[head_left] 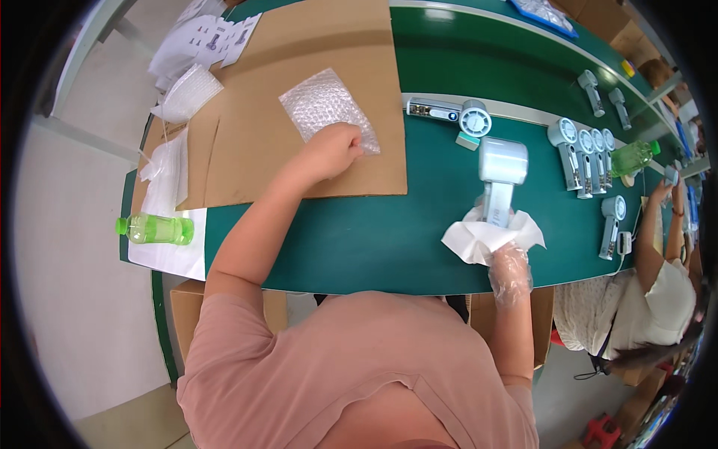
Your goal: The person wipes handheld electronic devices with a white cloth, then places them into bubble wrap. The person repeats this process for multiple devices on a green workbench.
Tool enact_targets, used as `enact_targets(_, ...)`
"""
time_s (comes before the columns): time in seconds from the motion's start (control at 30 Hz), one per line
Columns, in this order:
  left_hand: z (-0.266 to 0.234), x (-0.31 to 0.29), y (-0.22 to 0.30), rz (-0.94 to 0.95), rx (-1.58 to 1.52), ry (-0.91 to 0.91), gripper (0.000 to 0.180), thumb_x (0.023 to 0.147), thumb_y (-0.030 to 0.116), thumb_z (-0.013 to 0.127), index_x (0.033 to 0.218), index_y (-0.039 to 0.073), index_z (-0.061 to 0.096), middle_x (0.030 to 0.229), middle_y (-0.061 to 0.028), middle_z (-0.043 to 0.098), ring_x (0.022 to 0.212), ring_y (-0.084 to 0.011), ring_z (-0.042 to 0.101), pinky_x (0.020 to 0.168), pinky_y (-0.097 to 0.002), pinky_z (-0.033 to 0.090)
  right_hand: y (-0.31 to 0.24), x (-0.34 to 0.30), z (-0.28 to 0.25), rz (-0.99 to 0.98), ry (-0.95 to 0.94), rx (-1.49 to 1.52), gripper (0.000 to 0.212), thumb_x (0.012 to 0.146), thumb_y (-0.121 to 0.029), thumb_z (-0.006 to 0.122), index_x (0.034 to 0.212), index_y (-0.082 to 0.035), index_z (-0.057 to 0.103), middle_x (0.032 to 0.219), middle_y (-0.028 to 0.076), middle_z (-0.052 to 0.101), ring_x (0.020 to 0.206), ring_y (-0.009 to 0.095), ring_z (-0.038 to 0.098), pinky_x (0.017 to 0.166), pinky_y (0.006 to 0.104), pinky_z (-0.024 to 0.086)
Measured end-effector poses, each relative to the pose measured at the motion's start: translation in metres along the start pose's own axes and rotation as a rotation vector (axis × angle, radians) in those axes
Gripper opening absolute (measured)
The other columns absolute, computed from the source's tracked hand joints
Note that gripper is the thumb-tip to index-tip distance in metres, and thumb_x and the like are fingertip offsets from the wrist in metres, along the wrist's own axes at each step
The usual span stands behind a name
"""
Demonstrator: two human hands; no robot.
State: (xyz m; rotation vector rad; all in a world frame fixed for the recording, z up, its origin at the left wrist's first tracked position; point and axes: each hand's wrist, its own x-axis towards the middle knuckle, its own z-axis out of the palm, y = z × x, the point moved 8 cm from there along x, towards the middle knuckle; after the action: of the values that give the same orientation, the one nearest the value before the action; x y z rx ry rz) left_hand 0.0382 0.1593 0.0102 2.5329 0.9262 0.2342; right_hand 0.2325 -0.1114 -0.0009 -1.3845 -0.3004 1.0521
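Note:
My left hand [334, 152] is closed on the lower right corner of a clear bubble-wrap bag [320, 103], over a flat sheet of brown cardboard [258, 150]. On the right, my right hand [511, 263], in a thin clear plastic glove, grips a pale blue handheld fan [502, 162] by its handle, head upward. A white cloth or tissue [479, 238] is bunched between the palm and the fan. Another handheld fan [474, 118] lies beyond it, beside a small green-and-white block [467, 141].
Several handheld fans [568, 153] lie at the right, near a green bottle [633, 158]. A second green bottle [159, 229] lies at the left edge, below stacked bubble-wrap bags [190, 93] and printed sheets [217, 39]. A co-worker [658, 299] sits to the right.

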Motion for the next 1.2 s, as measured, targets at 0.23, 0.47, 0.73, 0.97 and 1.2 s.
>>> enact_targets(0.23, 0.011, -0.003, 0.013, -0.034, -0.270, 0.014, 0.011, 0.081, 0.009, 0.058, 0.084, -0.001, 0.064, 0.077, -0.0164, 0.063, 0.074, -0.0304, 0.061, 0.069, -0.0391, 0.047, 0.031, 0.016, 0.064, 0.107, -0.353, -0.243, 0.057, 0.085, -0.024, 0.063, 0.135, -0.005, 0.045, 0.113, 0.008, 0.062, 0.103, 0.016, 0.059, 0.089, 0.0303, 0.047)
enact_targets(0.47, 0.018, -0.007, -0.022, -0.357, -0.793, -0.149, 0.018, 0.088, 0.018, 0.058, 0.085, 0.002, 0.065, 0.070, -0.0015, 0.059, 0.067, -0.0116, 0.053, 0.059, -0.0272, 0.043, 0.029, 0.031, 0.109, 0.251, -0.462, -0.537, 0.035, 0.092, -0.031, 0.051, 0.116, -0.005, 0.056, 0.088, 0.006, 0.063, 0.064, 0.010, 0.059, 0.053, 0.0228, 0.046)
enact_targets(0.73, -0.015, 0.008, 0.045, -0.051, 0.053, 0.085, 0.018, 0.087, 0.015, 0.055, 0.091, 0.000, 0.065, 0.085, -0.0193, 0.063, 0.081, -0.0332, 0.061, 0.071, -0.0414, 0.048, 0.032, 0.033, 0.107, 0.300, -0.434, -0.574, 0.028, 0.086, -0.020, 0.053, 0.106, -0.001, 0.061, 0.083, 0.006, 0.063, 0.065, 0.012, 0.060, 0.051, 0.0246, 0.047)
enact_targets(0.97, -0.011, 0.012, 0.061, 0.096, 0.068, 0.106, 0.011, 0.080, 0.005, 0.053, 0.087, 0.001, 0.059, 0.088, -0.0202, 0.062, 0.083, -0.0389, 0.059, 0.073, -0.0469, 0.047, 0.047, 0.033, 0.121, 0.321, -0.576, -0.519, 0.029, 0.093, -0.027, 0.050, 0.100, -0.001, 0.060, 0.077, 0.008, 0.064, 0.057, 0.013, 0.059, 0.043, 0.0243, 0.043)
enact_targets(1.2, 0.008, -0.015, 0.125, 0.385, 0.337, 0.023, 0.010, 0.081, 0.009, 0.052, 0.089, 0.003, 0.052, 0.083, -0.0174, 0.059, 0.083, -0.0368, 0.060, 0.072, -0.0460, 0.047, 0.057, 0.037, 0.145, 0.251, -0.665, -0.556, 0.028, 0.092, -0.028, 0.050, 0.102, -0.003, 0.058, 0.077, 0.007, 0.063, 0.053, 0.012, 0.056, 0.042, 0.0231, 0.040)
